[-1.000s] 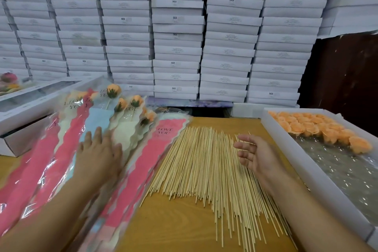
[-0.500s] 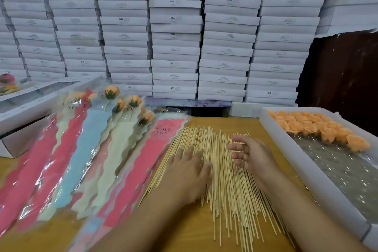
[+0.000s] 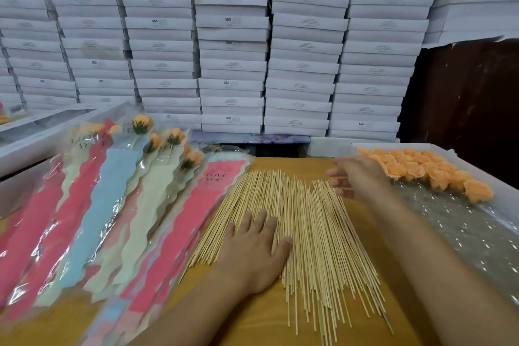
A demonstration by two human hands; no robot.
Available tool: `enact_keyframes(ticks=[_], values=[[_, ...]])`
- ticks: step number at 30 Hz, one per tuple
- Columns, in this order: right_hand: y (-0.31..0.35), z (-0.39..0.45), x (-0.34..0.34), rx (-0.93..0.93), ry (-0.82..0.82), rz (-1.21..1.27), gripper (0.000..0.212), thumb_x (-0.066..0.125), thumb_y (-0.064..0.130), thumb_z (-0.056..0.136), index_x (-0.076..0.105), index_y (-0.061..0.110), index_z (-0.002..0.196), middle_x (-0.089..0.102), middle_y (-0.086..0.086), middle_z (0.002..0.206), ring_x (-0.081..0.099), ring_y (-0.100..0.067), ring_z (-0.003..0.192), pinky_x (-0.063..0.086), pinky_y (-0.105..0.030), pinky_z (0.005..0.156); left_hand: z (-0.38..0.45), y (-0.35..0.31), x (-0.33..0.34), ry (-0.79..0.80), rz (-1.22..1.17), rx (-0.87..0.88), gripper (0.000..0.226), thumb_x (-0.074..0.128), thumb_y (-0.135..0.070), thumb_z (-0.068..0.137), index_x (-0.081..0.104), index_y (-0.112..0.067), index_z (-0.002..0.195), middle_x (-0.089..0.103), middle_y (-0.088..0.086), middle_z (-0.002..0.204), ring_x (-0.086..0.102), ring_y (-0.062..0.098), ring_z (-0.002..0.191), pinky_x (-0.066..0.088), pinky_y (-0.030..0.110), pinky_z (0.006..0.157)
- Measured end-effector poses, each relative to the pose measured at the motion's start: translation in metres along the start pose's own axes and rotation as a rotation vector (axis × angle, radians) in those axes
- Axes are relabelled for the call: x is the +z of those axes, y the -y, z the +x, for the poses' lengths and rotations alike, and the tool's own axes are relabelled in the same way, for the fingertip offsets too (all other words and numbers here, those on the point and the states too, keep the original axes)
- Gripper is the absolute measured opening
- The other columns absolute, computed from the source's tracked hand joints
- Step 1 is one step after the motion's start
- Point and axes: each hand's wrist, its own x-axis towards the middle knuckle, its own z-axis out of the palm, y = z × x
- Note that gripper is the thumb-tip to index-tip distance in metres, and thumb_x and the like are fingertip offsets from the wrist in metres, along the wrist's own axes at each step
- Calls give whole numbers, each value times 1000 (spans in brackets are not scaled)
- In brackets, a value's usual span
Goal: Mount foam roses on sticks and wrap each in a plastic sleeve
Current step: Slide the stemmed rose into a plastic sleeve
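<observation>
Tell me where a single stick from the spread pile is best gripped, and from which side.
Pinch a near end where the sticks fan apart at the pile's front edge, coming from above. There single tips stick out separately; farther back they lie packed together.

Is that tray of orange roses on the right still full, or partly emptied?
Partly emptied. The orange roses fill only the far end of the tray; the near part shows bare crinkled plastic lining.

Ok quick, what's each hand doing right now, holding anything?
Left hand: open, fingers flat on the sticks, holding nothing.
Right hand: open, fingers loosely curled, holding nothing, beside the roses.
</observation>
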Motion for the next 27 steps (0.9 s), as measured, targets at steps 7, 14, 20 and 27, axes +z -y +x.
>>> enact_keyframes(ticks=[7,14,20,27], values=[[-3,84,-87,69,-329,-434,21,47,3,87,64,-1,99,67,-22,102,65,-34,85,44,-34,67,0,0,2,-8,-19,5,75,5,-70,96,1,-32,160,-5,-8,168,-11,16,154,-9,46,122],[-35,123,-126,-25,-91,-1060,66,61,0,85,42,9,148,46,-20,149,51,-39,125,45,-38,90,1,2,4,1,-41,1,78,2,-73,93,2,-33,160,-6,-10,168,-13,14,154,-11,45,122],[-46,141,-125,-19,-5,-1165,67,68,9,88,41,10,149,46,-16,151,47,-35,132,41,-38,101,3,4,5,9,-50,-3,80,0,-76,91,1,-35,160,-6,-12,167,-15,13,153,-12,45,122],[-58,154,-120,-13,-4,-1221,65,68,24,90,42,11,148,47,-16,150,47,-36,131,42,-43,103,2,3,3,15,-60,-5,81,0,-76,90,2,-34,160,-6,-12,168,-15,13,153,-13,45,121]])
